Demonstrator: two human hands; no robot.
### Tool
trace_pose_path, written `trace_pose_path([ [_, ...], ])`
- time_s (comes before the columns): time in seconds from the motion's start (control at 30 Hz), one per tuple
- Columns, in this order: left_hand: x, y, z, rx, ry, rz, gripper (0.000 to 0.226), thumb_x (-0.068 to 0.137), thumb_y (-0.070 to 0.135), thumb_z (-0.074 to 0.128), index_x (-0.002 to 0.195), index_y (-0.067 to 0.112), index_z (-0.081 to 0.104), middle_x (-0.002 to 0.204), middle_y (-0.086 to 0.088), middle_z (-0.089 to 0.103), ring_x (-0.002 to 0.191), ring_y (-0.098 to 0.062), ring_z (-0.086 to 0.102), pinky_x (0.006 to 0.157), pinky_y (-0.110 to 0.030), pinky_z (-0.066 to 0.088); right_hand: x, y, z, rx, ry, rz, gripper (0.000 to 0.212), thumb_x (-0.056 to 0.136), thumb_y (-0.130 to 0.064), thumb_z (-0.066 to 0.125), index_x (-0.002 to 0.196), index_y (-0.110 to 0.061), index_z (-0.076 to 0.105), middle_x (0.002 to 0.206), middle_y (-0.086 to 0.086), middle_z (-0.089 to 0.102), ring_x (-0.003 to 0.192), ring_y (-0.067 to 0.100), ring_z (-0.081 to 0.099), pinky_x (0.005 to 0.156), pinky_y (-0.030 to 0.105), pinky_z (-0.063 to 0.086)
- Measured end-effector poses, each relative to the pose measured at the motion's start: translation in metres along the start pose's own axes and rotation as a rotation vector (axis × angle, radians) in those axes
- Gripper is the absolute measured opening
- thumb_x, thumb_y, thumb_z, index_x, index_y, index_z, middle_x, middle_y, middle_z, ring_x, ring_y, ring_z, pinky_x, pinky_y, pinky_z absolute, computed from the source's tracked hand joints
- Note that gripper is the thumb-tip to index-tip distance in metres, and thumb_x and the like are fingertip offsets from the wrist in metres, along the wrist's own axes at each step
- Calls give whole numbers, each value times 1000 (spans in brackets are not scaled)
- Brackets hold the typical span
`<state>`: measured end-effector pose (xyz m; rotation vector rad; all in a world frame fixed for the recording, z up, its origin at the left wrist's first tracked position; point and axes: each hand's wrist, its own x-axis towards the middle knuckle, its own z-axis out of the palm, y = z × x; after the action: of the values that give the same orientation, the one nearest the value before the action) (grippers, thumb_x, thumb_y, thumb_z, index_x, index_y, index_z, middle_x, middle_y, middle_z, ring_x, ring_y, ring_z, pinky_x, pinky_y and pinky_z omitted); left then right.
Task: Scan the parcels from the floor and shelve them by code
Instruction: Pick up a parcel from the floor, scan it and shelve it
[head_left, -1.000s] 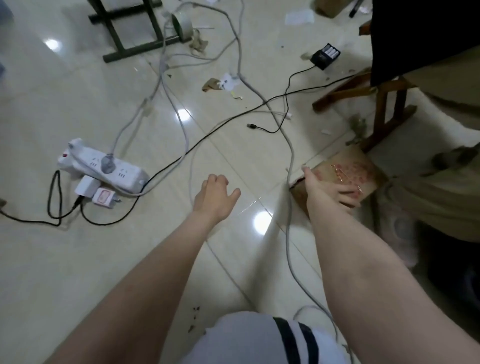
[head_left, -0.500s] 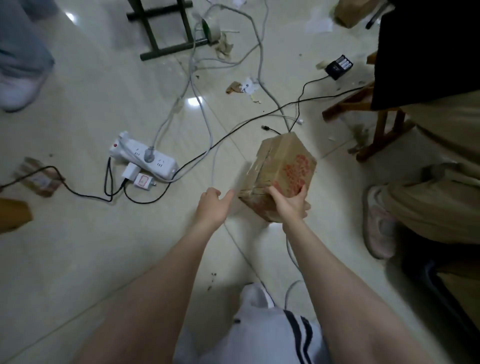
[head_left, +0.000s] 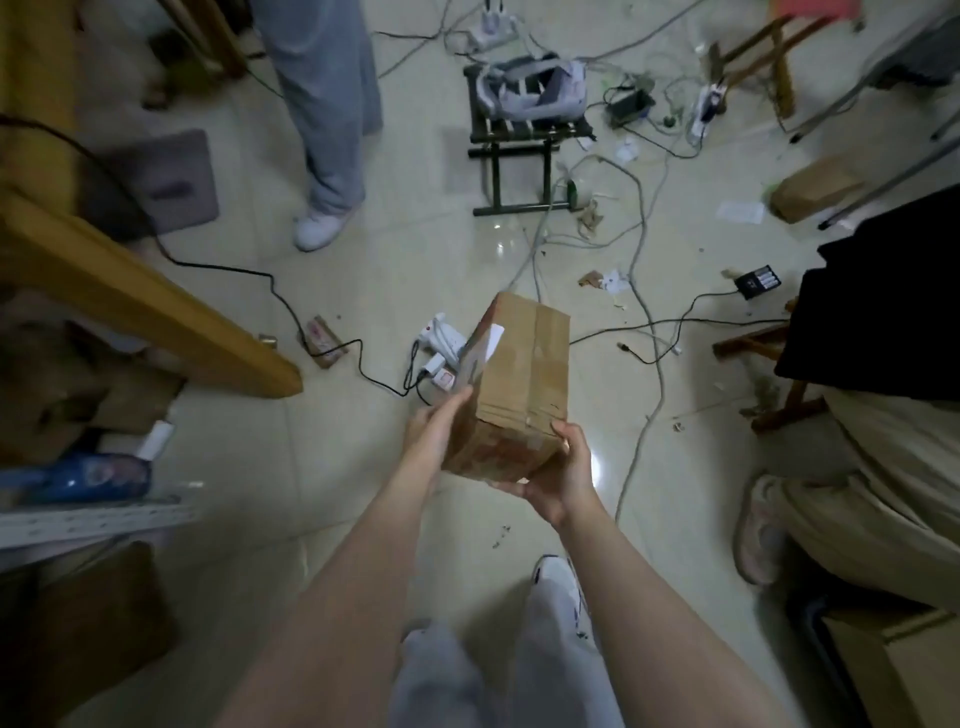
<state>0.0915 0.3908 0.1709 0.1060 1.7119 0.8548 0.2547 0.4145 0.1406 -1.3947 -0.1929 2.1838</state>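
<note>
Over cable-strewn floor (head_left: 363, 280), parcel (head_left: 524, 374) held, stool (head_left: 524, 128) beyond

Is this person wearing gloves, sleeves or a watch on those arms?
No. The left hand and right hand are gloveless, and no sleeve, watch or band shows on either forearm. Below are pale grey trousers and a white shoe.

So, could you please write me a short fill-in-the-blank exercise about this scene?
1. The cardboard box is held between the left hand and the ___ hand.
2. Its label is ___ in colour.
3. A second brown parcel lies on the ___.
Missing words: right; white; floor.
</note>
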Motion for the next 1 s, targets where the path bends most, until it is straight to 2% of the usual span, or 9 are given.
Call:
trace_pose_path([
  [0.1,-53,15,-52,14,5,-42,60,71,70,74,110,25,71,103,4,74,94,-14,68,83,-29,51,-51,17,37,123,-159,95,67,81,-50,45,136,-14,57,135,21,60,126,46,53,100,73,37],
  [0.2,-99,23,-104,-116,-90,-121,88,46,78,83,118,29,72,113,-1,75,111,-24,68,105,-45,48,-103,36,77,191,-308,152,69,85,-54,38,140,-14,52,141,23,54,131,49,47,103,76,31],
  [0.33,-179,29,-159,-317,-158,-104,53,72,52,73,118,25,71,116,-9,73,107,-31,66,95,-48,51,-163,63,123,153,-440,223,77,84,-58,39,150,-17,42,148,24,45,136,51,41,105,77,27],
  [0.4,-214,27,-183,-355,-151,-78,58,68,48,73,120,22,70,116,-13,73,107,-34,65,93,-51,53,-190,75,140,145,-498,248,74,86,-55,38,149,-17,44,149,24,45,137,50,40,106,77,25],
  [0.57,-291,6,-243,-336,-12,14,85,45,50,79,123,20,67,115,-11,74,113,-33,65,95,-58,53,-237,106,168,22,-434,225,37,70,-29,59,102,-17,72,118,13,67,113,31,58,106,69,34],
  [0.7,-327,-21,-275,-374,115,18,83,47,53,79,126,32,61,115,-2,73,109,-25,65,96,-53,53,-257,131,190,-178,-304,192,30,49,-23,67,76,-23,54,86,6,56,82,20,55,101,45,44],
  [0.8,-341,-38,-286,-442,221,50,70,64,48,82,129,41,55,118,4,69,110,-22,62,95,-53,53,-256,135,213,-386,-254,180,5,78,-26,55,82,-24,59,89,4,56,78,18,54,84,34,43],
  [0.9,-344,-45,-291,-522,295,86,59,79,36,81,128,47,49,117,11,66,105,-16,62,90,-47,54,-252,130,245,-581,-368,209,50,92,-60,48,115,-22,71,113,8,71,101,27,64,91,41,45],
  [1.0,-338,-30,-299,-582,352,113,70,73,36,85,131,46,47,120,7,66,104,-17,61,88,-45,55,-250,123,278,-766,-524,178,52,86,-57,56,124,-23,66,116,8,72,103,25,66,91,42,47],
])
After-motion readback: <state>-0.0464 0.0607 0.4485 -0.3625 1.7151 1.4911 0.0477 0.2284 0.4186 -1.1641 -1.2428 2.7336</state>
